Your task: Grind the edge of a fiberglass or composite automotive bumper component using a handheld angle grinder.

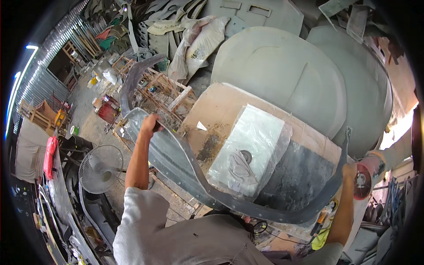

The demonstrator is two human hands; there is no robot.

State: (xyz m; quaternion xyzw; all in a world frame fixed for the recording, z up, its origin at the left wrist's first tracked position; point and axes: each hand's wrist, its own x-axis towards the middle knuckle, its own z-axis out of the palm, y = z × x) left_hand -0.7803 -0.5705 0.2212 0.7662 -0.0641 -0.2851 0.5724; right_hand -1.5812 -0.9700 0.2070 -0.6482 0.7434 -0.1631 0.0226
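Now the panel (pixel 274 214) bowed before the torso (pixel 198 240), long axis running left to right; left hand (pixel 150 123) curled over its left end, right hand (pixel 349 171) clasped its right, neither nearer, bench (pixel 216 104) beyond.

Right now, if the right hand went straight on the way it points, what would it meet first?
Beyond the strip it grips, the right hand would probably meet the rear grey panel first, though one view leaves depth unclear.
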